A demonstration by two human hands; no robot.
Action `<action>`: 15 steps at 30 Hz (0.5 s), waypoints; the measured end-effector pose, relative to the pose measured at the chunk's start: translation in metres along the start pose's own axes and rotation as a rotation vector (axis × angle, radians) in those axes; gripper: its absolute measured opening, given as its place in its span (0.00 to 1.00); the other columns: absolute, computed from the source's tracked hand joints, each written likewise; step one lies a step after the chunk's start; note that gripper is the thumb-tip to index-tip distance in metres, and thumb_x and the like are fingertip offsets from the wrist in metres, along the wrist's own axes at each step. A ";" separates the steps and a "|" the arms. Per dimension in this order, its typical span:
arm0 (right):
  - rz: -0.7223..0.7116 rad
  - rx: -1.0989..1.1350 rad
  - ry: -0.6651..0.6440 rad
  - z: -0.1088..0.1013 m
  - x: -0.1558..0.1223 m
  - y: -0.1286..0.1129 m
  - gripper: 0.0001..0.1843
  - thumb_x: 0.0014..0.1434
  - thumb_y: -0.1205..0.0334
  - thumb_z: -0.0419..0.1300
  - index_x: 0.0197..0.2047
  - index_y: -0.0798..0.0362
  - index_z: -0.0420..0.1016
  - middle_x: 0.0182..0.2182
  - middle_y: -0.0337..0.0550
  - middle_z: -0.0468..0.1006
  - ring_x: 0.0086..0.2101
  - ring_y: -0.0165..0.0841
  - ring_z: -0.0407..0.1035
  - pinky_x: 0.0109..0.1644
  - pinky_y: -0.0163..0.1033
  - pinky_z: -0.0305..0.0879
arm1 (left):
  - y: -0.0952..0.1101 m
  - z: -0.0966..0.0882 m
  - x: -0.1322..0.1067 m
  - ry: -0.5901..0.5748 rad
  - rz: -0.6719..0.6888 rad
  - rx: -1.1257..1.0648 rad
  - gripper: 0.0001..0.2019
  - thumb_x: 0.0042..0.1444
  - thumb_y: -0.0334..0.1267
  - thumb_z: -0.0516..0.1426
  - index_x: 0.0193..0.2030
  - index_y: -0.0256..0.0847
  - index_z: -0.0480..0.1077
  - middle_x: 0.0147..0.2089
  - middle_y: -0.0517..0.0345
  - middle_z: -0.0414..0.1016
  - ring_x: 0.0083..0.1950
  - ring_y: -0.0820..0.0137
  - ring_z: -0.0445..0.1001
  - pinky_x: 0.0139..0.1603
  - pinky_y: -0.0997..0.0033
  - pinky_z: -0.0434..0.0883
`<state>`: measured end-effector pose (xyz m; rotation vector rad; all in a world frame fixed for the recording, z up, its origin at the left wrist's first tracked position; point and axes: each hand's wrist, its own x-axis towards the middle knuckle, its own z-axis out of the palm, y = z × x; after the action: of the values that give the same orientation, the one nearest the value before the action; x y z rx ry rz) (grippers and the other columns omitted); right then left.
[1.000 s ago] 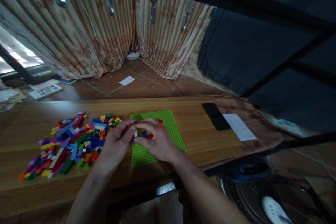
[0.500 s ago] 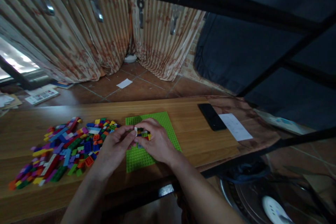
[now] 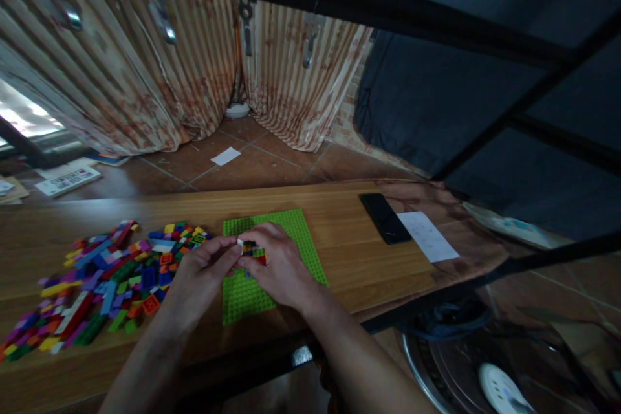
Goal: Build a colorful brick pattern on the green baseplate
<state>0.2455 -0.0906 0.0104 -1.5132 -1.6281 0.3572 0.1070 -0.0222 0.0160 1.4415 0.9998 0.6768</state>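
A green studded baseplate (image 3: 301,242) lies flat on the wooden table (image 3: 349,265). Both my hands meet over its middle. My left hand (image 3: 201,275) pinches a small white brick (image 3: 239,243) at its fingertips. My right hand (image 3: 279,265) is curled around a small cluster of joined bricks (image 3: 252,251), red, yellow and dark, just above the plate. The white brick touches the cluster's left end. Whether the cluster rests on the plate is hidden by my fingers.
A spread of several loose coloured bricks (image 3: 97,278) covers the table's left part. A black phone (image 3: 385,217) and a white paper slip (image 3: 427,236) lie at the right. Black metal frame bars cross overhead. A fan stands on the floor at lower right.
My head has turned, so everything sits further left in view. My hands stay together over the plate; the brick cluster and white brick now show between my fingertips.
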 end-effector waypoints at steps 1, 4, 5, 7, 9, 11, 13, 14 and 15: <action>0.000 -0.003 -0.003 0.000 0.000 0.000 0.13 0.58 0.66 0.64 0.48 0.50 0.73 0.43 0.42 0.73 0.47 0.33 0.67 0.54 0.40 0.64 | 0.001 0.000 0.000 0.001 0.004 0.006 0.19 0.43 0.53 0.64 0.33 0.39 0.75 0.28 0.58 0.75 0.29 0.70 0.70 0.30 0.73 0.68; 0.005 -0.002 -0.017 -0.002 0.001 -0.001 0.15 0.58 0.66 0.64 0.49 0.51 0.73 0.44 0.42 0.73 0.48 0.33 0.67 0.55 0.40 0.63 | 0.001 0.001 -0.001 0.008 0.011 0.020 0.18 0.44 0.52 0.63 0.33 0.39 0.75 0.29 0.59 0.75 0.30 0.71 0.70 0.31 0.73 0.68; 0.005 -0.001 -0.022 -0.002 0.001 -0.001 0.15 0.58 0.66 0.64 0.49 0.50 0.73 0.44 0.42 0.73 0.48 0.33 0.66 0.55 0.41 0.63 | 0.001 0.001 -0.001 0.008 0.011 0.019 0.18 0.45 0.52 0.63 0.34 0.39 0.76 0.28 0.59 0.75 0.30 0.71 0.69 0.32 0.73 0.67; 0.004 -0.005 -0.028 -0.002 0.000 0.000 0.15 0.57 0.66 0.65 0.49 0.50 0.73 0.44 0.42 0.73 0.49 0.33 0.66 0.55 0.41 0.63 | -0.001 0.001 -0.001 0.001 0.007 0.010 0.17 0.45 0.51 0.63 0.34 0.39 0.76 0.28 0.60 0.74 0.30 0.71 0.69 0.32 0.73 0.67; 0.006 -0.013 -0.031 -0.002 0.000 0.002 0.14 0.57 0.65 0.65 0.48 0.49 0.74 0.44 0.42 0.72 0.48 0.33 0.66 0.55 0.42 0.63 | -0.004 0.000 -0.001 -0.013 0.004 0.013 0.17 0.46 0.51 0.63 0.35 0.39 0.76 0.28 0.59 0.74 0.29 0.71 0.69 0.32 0.73 0.67; 0.011 -0.019 -0.039 -0.002 -0.001 0.004 0.14 0.58 0.65 0.64 0.47 0.48 0.74 0.44 0.41 0.72 0.48 0.33 0.67 0.54 0.42 0.64 | -0.007 0.000 0.000 -0.031 0.002 0.022 0.17 0.46 0.51 0.63 0.34 0.39 0.76 0.27 0.59 0.73 0.29 0.71 0.68 0.32 0.73 0.67; 0.011 -0.023 -0.049 -0.002 -0.002 0.005 0.14 0.58 0.66 0.64 0.48 0.47 0.75 0.44 0.41 0.72 0.48 0.33 0.66 0.54 0.42 0.64 | -0.008 -0.001 0.001 -0.047 -0.011 0.025 0.17 0.46 0.52 0.62 0.34 0.39 0.76 0.26 0.59 0.73 0.28 0.71 0.69 0.32 0.73 0.67; 0.013 -0.025 -0.052 -0.001 -0.002 0.005 0.14 0.58 0.66 0.64 0.48 0.47 0.75 0.44 0.41 0.71 0.48 0.33 0.66 0.54 0.42 0.64 | -0.009 -0.001 0.001 -0.053 -0.018 0.025 0.17 0.46 0.53 0.62 0.33 0.39 0.76 0.26 0.59 0.73 0.28 0.71 0.69 0.32 0.72 0.67; 0.016 -0.029 -0.053 -0.001 -0.002 0.006 0.14 0.58 0.66 0.64 0.48 0.48 0.75 0.44 0.42 0.71 0.48 0.33 0.66 0.54 0.42 0.64 | -0.009 -0.002 0.001 -0.056 -0.024 0.026 0.18 0.46 0.53 0.62 0.33 0.39 0.76 0.25 0.59 0.73 0.28 0.70 0.69 0.31 0.72 0.68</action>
<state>0.2500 -0.0913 0.0062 -1.5513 -1.6696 0.3871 0.1042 -0.0209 0.0073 1.4612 0.9840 0.6047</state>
